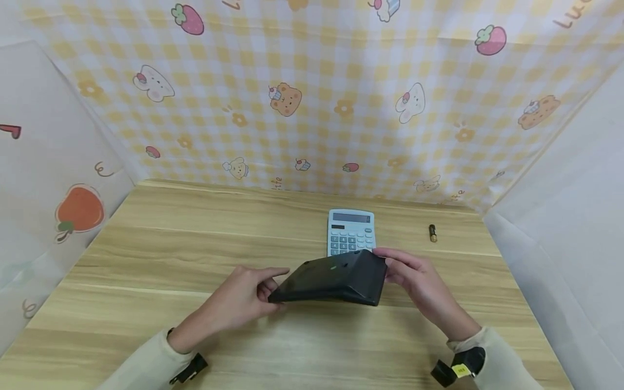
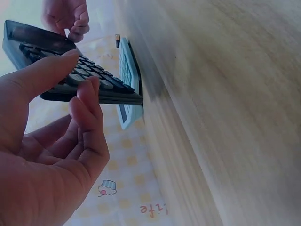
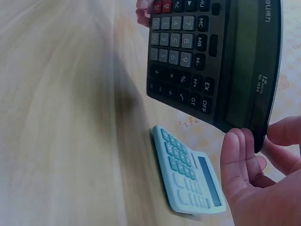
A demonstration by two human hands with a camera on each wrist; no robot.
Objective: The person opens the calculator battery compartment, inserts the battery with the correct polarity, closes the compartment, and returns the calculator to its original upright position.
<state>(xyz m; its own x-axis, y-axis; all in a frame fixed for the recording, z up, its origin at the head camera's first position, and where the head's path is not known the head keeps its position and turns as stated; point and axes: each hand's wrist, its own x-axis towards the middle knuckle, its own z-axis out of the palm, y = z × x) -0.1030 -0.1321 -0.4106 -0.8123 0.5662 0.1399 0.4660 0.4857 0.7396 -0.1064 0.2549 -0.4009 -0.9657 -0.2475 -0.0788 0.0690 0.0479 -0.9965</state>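
A black calculator (image 1: 336, 277) is held up off the table between both hands, its back toward the head view. The left hand (image 1: 242, 295) pinches its left edge between thumb and fingers; the right hand (image 1: 421, 284) grips its right end, by the display. In the right wrist view the black calculator's (image 3: 181, 47) grey and red keys and its display show, with the right hand's (image 3: 263, 183) fingers at a display corner. A light blue calculator (image 1: 352, 230) lies behind it on the table, its lower part hidden in the head view.
A small dark battery with a copper-coloured end (image 1: 433, 233) lies on the wooden table (image 1: 195, 244), right of the light blue calculator. A yellow checked cloth (image 1: 317, 130) hangs behind the table, and pale cloths hang at both sides.
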